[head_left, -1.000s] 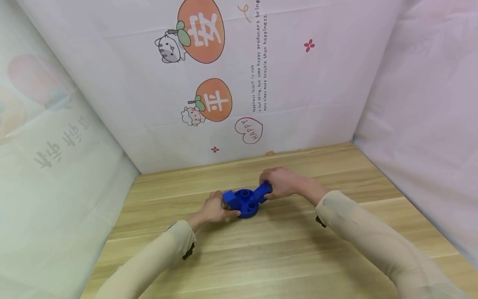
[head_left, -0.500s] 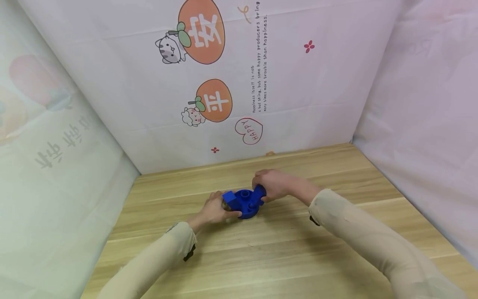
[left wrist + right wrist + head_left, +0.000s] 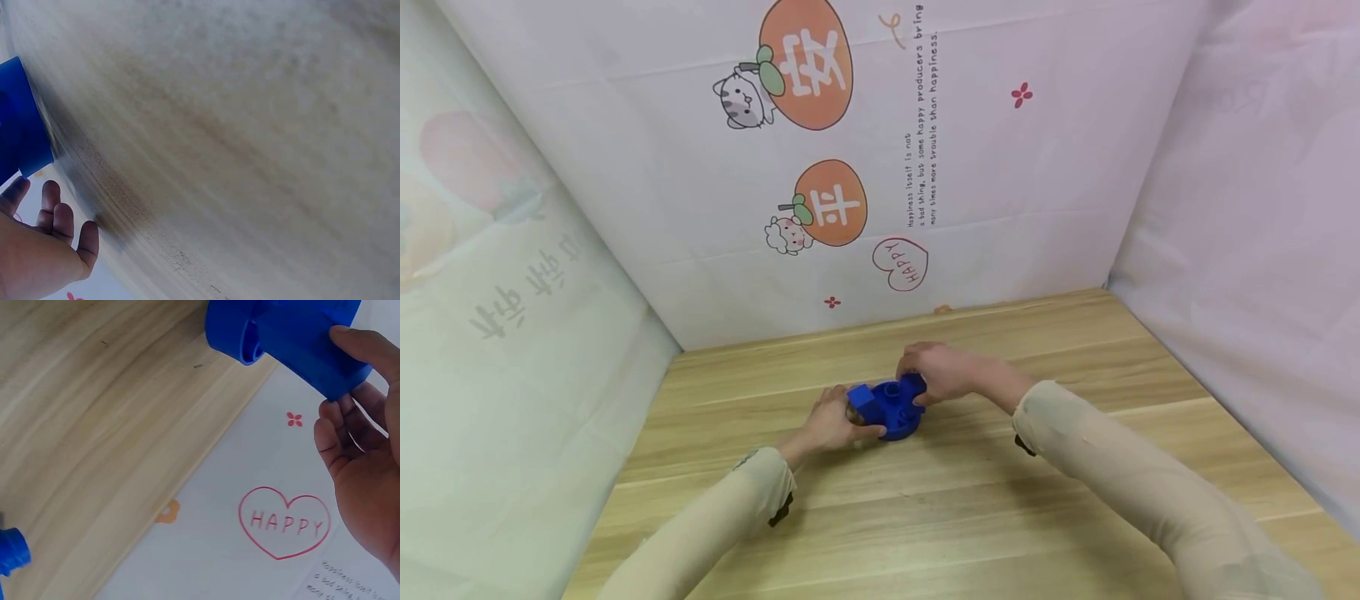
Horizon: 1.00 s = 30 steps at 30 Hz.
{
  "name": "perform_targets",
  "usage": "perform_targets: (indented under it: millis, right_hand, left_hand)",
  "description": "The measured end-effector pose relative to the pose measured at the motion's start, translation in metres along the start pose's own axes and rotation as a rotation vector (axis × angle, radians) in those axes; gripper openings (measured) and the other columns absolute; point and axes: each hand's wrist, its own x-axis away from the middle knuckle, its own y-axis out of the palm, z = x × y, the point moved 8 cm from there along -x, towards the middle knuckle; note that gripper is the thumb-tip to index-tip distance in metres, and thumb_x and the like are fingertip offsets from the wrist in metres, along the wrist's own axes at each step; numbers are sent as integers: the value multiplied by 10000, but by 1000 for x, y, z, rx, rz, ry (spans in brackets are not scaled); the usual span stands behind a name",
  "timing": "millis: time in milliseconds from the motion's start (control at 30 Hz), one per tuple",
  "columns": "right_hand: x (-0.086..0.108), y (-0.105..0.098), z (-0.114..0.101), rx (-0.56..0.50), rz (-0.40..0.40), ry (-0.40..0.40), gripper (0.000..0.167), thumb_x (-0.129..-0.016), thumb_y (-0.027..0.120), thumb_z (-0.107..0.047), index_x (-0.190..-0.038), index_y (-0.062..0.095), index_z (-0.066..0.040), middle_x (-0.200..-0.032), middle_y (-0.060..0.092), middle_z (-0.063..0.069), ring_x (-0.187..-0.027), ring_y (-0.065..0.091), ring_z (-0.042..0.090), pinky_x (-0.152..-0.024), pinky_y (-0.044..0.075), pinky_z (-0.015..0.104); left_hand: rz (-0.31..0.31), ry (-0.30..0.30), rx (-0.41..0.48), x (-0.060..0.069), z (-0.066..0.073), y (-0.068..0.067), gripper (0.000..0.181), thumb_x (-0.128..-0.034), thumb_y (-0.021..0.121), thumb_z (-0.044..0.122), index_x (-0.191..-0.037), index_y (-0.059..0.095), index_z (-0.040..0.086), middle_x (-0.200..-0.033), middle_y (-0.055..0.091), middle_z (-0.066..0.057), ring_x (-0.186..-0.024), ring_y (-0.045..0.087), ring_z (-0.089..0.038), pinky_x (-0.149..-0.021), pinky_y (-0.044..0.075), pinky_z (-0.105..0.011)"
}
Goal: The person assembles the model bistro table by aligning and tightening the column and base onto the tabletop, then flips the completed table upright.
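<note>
Left hand: grips the round blue base at its left side, thumb (image 3: 871, 431) along the near edge and fingers on the far side. The left hand (image 3: 830, 419) is mostly out of frame in its own wrist view.
Right hand: grasps a blue block on the base's right side, the thumb laid on one face and the fingers curled beneath; the right hand (image 3: 942, 372) comes in from the right.
Blue block: the piece (image 3: 306, 350) in the right hand's hold, overlapping the base; whether it is fixed there, one cannot tell.
Round blue base: low on the counter between the two hands, its rim (image 3: 901, 435) facing the wearer, with a raised ring (image 3: 892, 390) on top.
Angled blue box: a second raised shape (image 3: 861, 398), tilted upward beside the left hand.
Ribbed blue piece: cut off at the lower left edge of the right wrist view, a threaded-looking end (image 3: 14, 549) over the wood.
Sleeves: pale cream (image 3: 1097, 450), pulled to both wrists, dark pieces (image 3: 1025, 446) beneath the cuffs.
Counter: light wood grain (image 3: 917, 517).
Backdrop: white printed cloth (image 3: 1000, 183) behind, bearing orange fruits, cartoon animals and a red "HAPPY" heart (image 3: 900, 264).
Side cloths: pale fabric at left (image 3: 527, 375) and right (image 3: 1255, 250).
</note>
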Motion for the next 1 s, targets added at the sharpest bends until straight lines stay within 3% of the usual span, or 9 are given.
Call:
perform_targets:
  millis: [367, 600, 767, 1000]
  right_hand:
    - [-3, 0, -3, -26, 48, -29, 473, -858, 783, -367, -1236, 689, -99, -1074, 671, 29, -919, 602, 150, -838, 530, 350]
    - [-6, 9, -1, -52, 35, 32, 470, -846, 791, -373, -1202, 692, -82, -1129, 684, 41, -980, 625, 146, -877, 541, 328]
    - [-6, 13, 3, -83, 39, 72, 457, -824, 807, -368, -1163, 705, -80, -1044, 675, 25, -864, 594, 104, -773, 531, 262]
    - [-5, 18, 9, -54, 63, 107, 500, -821, 780, -507, -1097, 715, -96, -890, 624, -33, -766, 543, 61, -681, 476, 209]
  left_hand:
    - [17, 19, -7, -1, 0, -2, 977, -719, 738, 734, -1511, 427, 254, -1421, 492, -135, -1333, 406, -335, -1090, 396, -561]
    - [2, 14, -13, -1, -1, 1, 969, -724, 724, 745, -1510, 424, 267, -1400, 499, -130, -1316, 420, -328, -1082, 404, -552]
    - [6, 13, -6, -1, -1, 0, 974, -721, 734, 736, -1509, 424, 254, -1401, 496, -124, -1318, 416, -322, -1090, 398, -549]
    - [1, 36, -35, -1, -1, 1, 961, -741, 717, 735, -1513, 423, 243, -1416, 493, -124, -1347, 393, -325, -1123, 359, -548]
